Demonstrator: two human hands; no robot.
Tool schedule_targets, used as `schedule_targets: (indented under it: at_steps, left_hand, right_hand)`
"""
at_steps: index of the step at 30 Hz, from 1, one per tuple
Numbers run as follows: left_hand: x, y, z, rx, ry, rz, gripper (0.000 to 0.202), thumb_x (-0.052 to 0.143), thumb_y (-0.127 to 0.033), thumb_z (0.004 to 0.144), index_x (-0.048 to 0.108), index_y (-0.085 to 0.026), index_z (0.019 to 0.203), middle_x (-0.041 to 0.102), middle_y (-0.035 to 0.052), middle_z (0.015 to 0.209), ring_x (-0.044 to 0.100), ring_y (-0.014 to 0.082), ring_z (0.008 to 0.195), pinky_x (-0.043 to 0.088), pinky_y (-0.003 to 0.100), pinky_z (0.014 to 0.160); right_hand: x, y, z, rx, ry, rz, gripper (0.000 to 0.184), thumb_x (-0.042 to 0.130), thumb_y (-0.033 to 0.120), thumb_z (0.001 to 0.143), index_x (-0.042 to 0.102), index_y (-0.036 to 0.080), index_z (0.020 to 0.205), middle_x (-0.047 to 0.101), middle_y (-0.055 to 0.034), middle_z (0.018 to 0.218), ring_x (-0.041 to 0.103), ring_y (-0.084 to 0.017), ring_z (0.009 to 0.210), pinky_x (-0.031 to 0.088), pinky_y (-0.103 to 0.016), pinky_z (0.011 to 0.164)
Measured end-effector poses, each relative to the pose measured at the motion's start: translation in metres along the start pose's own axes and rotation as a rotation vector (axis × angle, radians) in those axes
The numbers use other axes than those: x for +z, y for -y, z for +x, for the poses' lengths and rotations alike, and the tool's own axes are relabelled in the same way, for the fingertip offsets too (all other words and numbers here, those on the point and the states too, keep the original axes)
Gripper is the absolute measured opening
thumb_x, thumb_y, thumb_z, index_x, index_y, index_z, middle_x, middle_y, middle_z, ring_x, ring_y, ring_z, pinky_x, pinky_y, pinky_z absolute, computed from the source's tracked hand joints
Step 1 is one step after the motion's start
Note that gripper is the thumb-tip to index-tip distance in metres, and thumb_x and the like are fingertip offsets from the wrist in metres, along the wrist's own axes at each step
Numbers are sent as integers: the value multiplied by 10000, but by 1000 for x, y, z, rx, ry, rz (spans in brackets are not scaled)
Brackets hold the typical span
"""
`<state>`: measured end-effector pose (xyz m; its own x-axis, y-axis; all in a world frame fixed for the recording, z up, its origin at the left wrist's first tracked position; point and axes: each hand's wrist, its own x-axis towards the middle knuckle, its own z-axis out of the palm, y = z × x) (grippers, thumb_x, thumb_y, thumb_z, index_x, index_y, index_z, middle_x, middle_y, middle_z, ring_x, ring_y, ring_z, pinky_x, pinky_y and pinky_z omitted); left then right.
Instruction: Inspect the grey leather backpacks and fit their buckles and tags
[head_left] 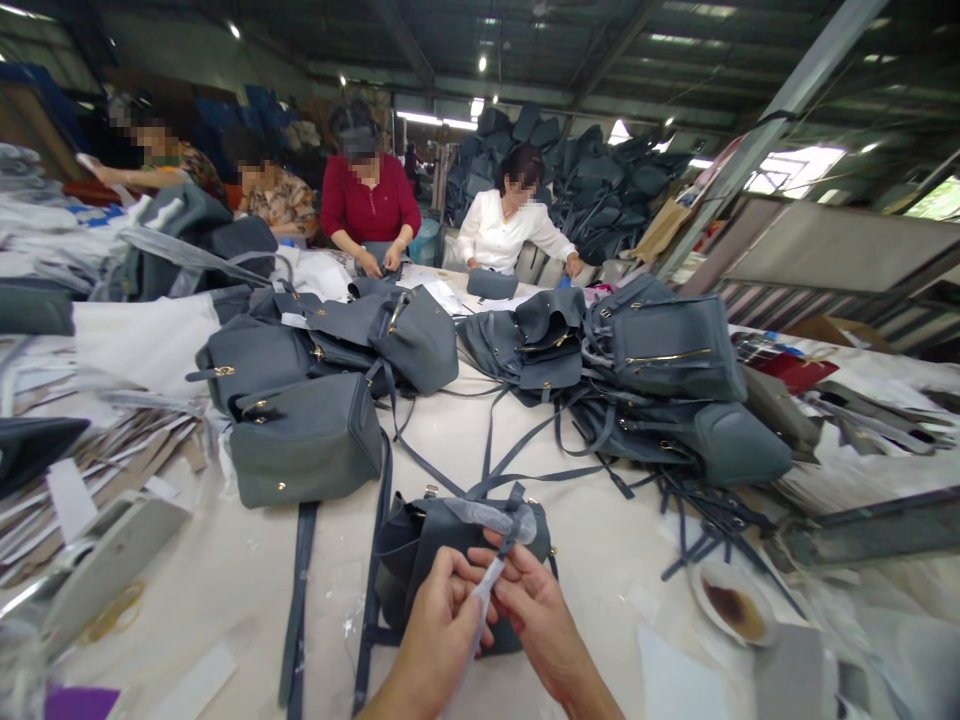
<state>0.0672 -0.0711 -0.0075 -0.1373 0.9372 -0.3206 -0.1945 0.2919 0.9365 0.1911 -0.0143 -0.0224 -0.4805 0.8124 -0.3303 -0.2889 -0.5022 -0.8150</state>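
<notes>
A dark grey-blue handbag point(420, 560) lies on the table right in front of me, partly covered by my hands. Above it I hold a narrow strap wrapped in whitish film point(489, 580). My left hand point(442, 620) is closed around its lower part. The fingers of my right hand point(534, 598) pinch the same strap a little higher up. A loose, crumpled piece of clear film point(480, 515) spreads from the strap's upper end over the bag. Some fingertips are hidden behind the strap.
More dark bags stand in piles at the left point(307, 440) and right point(667, 345), with loose straps between them. A bowl of dark liquid point(733, 605) sits at the right. Paper strips point(127, 450) cover the left side. Several people work across the table.
</notes>
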Motion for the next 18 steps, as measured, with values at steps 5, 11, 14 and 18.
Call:
schedule_targets:
  at_steps: [5,11,14,18]
  left_hand:
    - [-3,1,-4,218,-95,388,25,399,-226,867,376,-234,865,559,-12,656,576,165,586,396,270,580]
    - [-4,3,-4,307,-98,523,49,397,-206,868,423,-236,839,559,6,662,574,183,598,352,285,582]
    - [-3,0,-4,196,-83,343,40,438,-255,849,402,-237,846,562,-12,634,569,170,569,378,270,556]
    - [-5,0,-1,-134,1,-100,185,489,-304,755,346,-243,856,605,-26,608,538,139,451,360,223,442]
  right_hand:
    - [2,6,-8,10,-102,-140,495,629,545,802,628,169,1124,695,-63,890,646,-208,794,510,-335,691]
    - [10,13,-13,4,-81,-241,637,785,472,684,544,151,1178,621,41,612,578,-138,600,429,-261,606]
    - [11,9,-10,5,-25,-175,657,828,418,630,534,159,1158,608,58,580,577,-142,571,438,-278,612]
    - [3,0,-3,-35,-31,-202,567,809,423,650,584,172,1106,597,59,567,549,-128,538,411,-257,560]
